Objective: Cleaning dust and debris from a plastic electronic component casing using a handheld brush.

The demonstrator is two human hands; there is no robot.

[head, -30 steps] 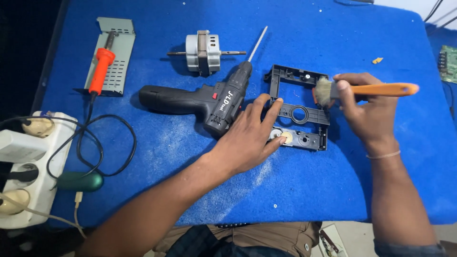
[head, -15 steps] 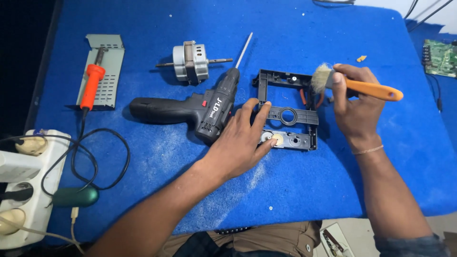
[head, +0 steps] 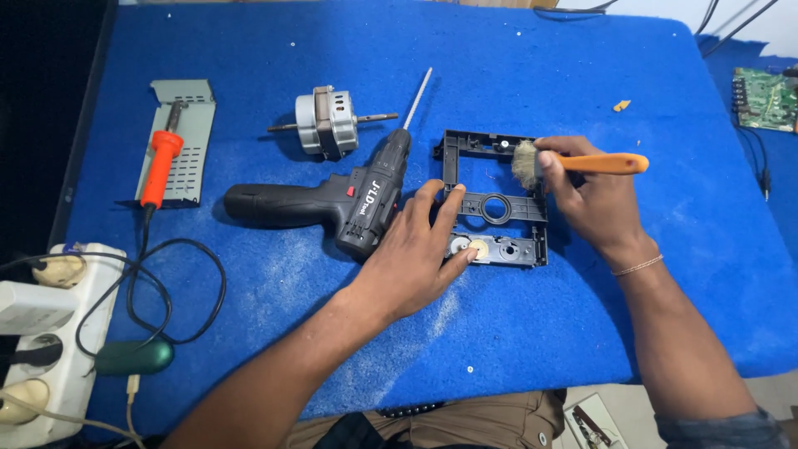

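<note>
A black plastic frame [head: 496, 199] was observed lying flat on the blue table cover [head: 515, 333], right of centre and nearer the far edge than the near one. The left hand [head: 416, 258] was pressed on the frame's left and near-left part, fingers spread and flat; nothing was enclosed in it. The right hand [head: 594, 199] was closed around the orange handle of a small brush [head: 573, 163], whose bristle head was touching the frame's far right corner.

The frame was judged to be light, thin-walled and fairly stiff, with open windows and a ring in its cross-bar; narrow ribs are likely to crack if twisted. It is best taken hold of by the outer rails, not by the cross-bar. On the cloth it is likely to slide unless held down.

A cordless drill [head: 332, 204] with a long bit was noted lying on its side just left of the frame, touching or nearly touching the left hand's fingers; which could not be told. A small electric motor [head: 327, 123] with its shaft lay beyond the drill. Toward the left edge a soldering iron [head: 160, 162] with an orange grip rested on a perforated metal plate [head: 189, 125]. A white power strip [head: 41, 341] stood at the near left corner. A green circuit board [head: 765, 98] lay at the far right. Pale dust was scattered on the cover.
</note>
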